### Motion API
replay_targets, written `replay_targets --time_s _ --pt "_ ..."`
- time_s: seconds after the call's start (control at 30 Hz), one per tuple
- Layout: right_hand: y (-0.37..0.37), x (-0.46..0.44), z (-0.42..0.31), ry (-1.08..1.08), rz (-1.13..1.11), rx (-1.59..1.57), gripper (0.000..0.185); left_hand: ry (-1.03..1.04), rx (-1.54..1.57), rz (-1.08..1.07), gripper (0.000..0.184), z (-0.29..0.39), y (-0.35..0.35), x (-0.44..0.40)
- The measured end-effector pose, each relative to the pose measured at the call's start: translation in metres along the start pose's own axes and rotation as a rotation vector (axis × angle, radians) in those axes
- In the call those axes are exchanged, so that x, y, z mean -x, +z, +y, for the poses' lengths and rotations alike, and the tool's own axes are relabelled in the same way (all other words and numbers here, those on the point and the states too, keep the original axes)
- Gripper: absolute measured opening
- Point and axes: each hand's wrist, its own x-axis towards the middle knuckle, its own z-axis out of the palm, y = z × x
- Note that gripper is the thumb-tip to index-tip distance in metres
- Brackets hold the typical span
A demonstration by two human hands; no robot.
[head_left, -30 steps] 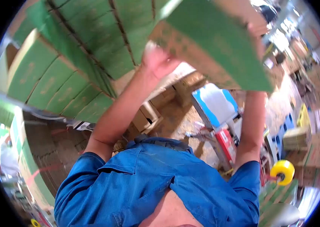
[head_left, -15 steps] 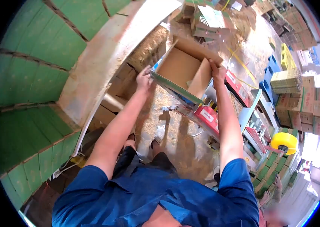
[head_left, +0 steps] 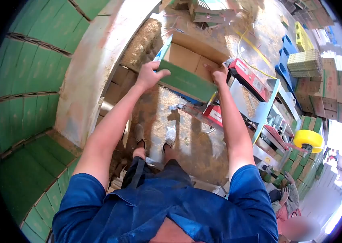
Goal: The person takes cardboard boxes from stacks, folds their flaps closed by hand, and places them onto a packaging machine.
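Note:
An open-topped cardboard box point(head_left: 187, 81), green outside and plain brown inside, is held out in front of me over the machine. My left hand point(head_left: 150, 75) is at its left end, with the thumb along the near green side and the other fingers partly hidden behind the corner. My right hand point(head_left: 218, 74) grips the right end, one finger reaching over into the inside. No contents show in the part of the interior I can see.
The taping machine with red parts point(head_left: 245, 75) and a yellow tape roll point(head_left: 308, 141) runs along the right. Green boxes point(head_left: 25, 69) are stacked at left beside a pale worn board point(head_left: 94, 69). A blue pallet point(head_left: 286, 56) lies farther right; another person's hands point(head_left: 286, 190) show at lower right.
The box has turned so its green near side faces me more, and it sits slightly left. The raised inner flap at its right end no longer stands up. Both hands have shifted left with it.

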Motion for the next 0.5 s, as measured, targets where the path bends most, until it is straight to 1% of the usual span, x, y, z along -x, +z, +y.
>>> replay_targets --time_s 0.03,0.07,0.1,0.13,0.17,0.2,0.23,0.27,0.3,0.33,0.37,0.4,0.43,0.47,0.5 --pt "-0.004 -0.006 0.014 0.002 0.008 0.005 0.047 0.029 -0.211 0.182 0.031 -0.009 0.008 -0.008" --pt "-0.003 -0.020 0.034 0.043 -0.036 -0.060 0.049 0.060 -0.207 0.207 0.036 -0.014 0.013 -0.010" --pt "-0.006 -0.032 0.046 0.089 -0.083 -0.124 0.053 0.084 -0.203 0.230 0.042 -0.004 0.017 -0.007" --pt "-0.014 -0.038 0.044 0.071 -0.158 -0.153 0.047 0.084 -0.204 0.228 0.042 -0.002 0.022 -0.008" --pt "-0.027 -0.057 0.053 -0.023 -0.218 -0.029 0.044 0.113 -0.189 0.370 0.050 -0.002 0.026 -0.010" --pt "-0.038 -0.083 0.048 -0.083 -0.261 -0.006 0.047 0.141 -0.172 0.510 0.059 -0.004 0.029 -0.011" --pt "-0.039 -0.081 0.006 -0.188 -0.085 0.187 0.061 0.136 -0.174 0.512 0.059 -0.007 0.030 -0.011" --pt "-0.034 -0.070 -0.046 -0.263 0.005 0.269 0.065 0.061 -0.224 0.439 0.066 -0.011 0.031 -0.011" --pt "-0.030 -0.069 -0.085 -0.402 -0.160 0.296 0.071 -0.008 -0.275 0.353 0.073 -0.013 0.033 -0.010" --pt "-0.020 -0.075 -0.096 -0.395 -0.305 0.404 0.071 -0.126 -0.233 0.301 0.070 -0.002 0.030 -0.010" --pt "0.001 -0.079 -0.090 -0.284 -0.439 0.452 0.076 -0.242 -0.227 0.218 0.074 0.004 0.028 -0.013" --pt "0.020 -0.066 -0.090 -0.218 -0.482 0.695 0.073 -0.205 -0.215 0.229 0.078 0.001 0.030 -0.014" --pt "0.033 -0.022 -0.104 -0.375 -0.325 0.921 0.069 -0.165 -0.205 0.246 0.082 -0.002 0.032 -0.017" --pt "0.041 0.000 -0.097 -0.360 -0.348 0.870 0.067 -0.198 -0.156 0.215 0.089 0.006 0.030 -0.016" --pt "0.047 0.021 -0.090 -0.143 -0.490 0.816 0.081 -0.187 -0.163 0.211 0.089 0.009 0.029 -0.018"
